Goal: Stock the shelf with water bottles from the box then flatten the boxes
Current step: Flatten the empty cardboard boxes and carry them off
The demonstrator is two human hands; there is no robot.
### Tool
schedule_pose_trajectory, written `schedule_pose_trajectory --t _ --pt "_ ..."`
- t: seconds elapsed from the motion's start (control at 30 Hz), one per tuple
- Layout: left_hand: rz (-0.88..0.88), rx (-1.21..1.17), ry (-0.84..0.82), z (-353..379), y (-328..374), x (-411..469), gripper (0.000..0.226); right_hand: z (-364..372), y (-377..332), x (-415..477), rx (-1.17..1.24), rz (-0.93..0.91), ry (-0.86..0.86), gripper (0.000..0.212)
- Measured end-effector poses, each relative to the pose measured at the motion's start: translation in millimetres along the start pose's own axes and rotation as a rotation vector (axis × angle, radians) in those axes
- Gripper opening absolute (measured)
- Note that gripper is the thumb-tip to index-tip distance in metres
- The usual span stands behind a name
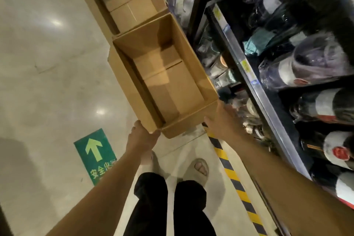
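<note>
i'm past stocking, i judge: the box (193, 59) is empty, between my hands and just beside the shelf (249, 74) where bottles (298, 71) lie. my left hand (145, 134) is clamped on its near left corner. my right hand (220, 120) sits at the near right flap, fingers hidden, so i cannot tell its grip. a second box (122, 0) beyond is empty too. next, the bottom flaps need opening to flatten it. the green floor sign (93, 151) shows an arrow and 安全出; bottle labels are unreadable.
</note>
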State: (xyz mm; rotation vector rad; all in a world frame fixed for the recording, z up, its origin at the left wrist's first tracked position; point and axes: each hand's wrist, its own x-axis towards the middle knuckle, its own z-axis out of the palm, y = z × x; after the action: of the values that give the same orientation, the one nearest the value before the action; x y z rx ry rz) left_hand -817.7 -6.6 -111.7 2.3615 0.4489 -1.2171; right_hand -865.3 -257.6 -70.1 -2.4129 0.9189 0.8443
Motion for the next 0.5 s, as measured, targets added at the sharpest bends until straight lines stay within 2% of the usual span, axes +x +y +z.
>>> schedule_pose_trajectory --t 0.07,0.17,0.27,0.33,0.43,0.5 --pt "-0.045 -0.167 0.005 25.1 -8.5 35.1 0.094 24.7 11.1 41.5 0.080 0.036 0.016 0.065" --pt "-0.075 -0.358 0.038 56.6 -17.4 78.4 0.098 51.7 23.4 99.8 0.266 0.082 0.077 0.086" --pt "-0.077 -0.509 0.028 82.7 -20.7 110.4 0.092 70.7 36.1 149.4 0.403 0.096 0.151 0.094" --pt "-0.089 -0.624 0.002 97.0 -22.2 125.0 0.087 83.5 44.5 173.4 0.505 0.099 0.157 0.085" --pt "-0.133 -0.812 -0.059 117.0 -22.0 139.3 0.073 108.9 53.9 194.6 0.652 0.077 0.140 0.050" --pt "-0.145 -0.934 -0.035 129.6 -20.5 144.4 0.063 127.5 56.7 197.4 0.712 0.098 0.165 0.037"
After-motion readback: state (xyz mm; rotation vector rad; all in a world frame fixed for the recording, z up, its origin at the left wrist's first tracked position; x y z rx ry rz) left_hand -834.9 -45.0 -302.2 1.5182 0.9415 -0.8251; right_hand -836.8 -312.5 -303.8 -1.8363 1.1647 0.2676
